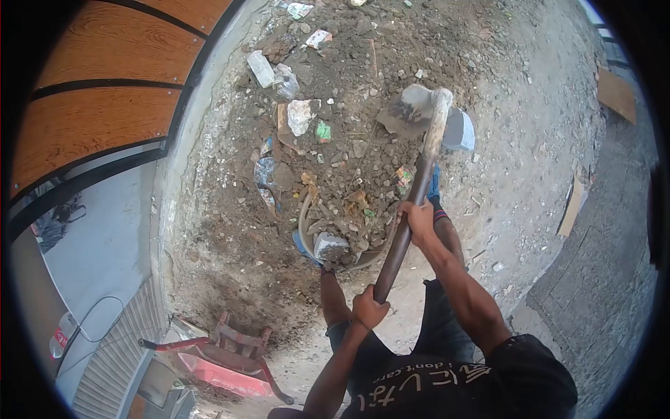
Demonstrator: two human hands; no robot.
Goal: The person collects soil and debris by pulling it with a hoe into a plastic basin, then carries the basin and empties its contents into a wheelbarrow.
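Both of my hands are wrapped round the long wooden handle of a hoe point(412, 115), which slants from my lap up and to the right. My left hand point(370, 308) grips it near the butt end. Further along the shaft, my right hand point(419, 221) is closed on it. The broad metal blade, smeared with soil, is over the rubble beside a pale block point(458, 130). Between my feet sits a round basin point(304, 222) with soil, dry leaves and a whitish chunk point(331, 246) in it. Soil around it hides part of its rim.
Loose soil and rubble point(349, 63) spread ahead, with plastic scraps and a white stone point(301, 116). A red wheelbarrow point(222, 373) stands at the lower left. Orange wood-look panels point(112, 112) border the left. Cardboard pieces point(571, 206) lie on the right by grey paving point(600, 279).
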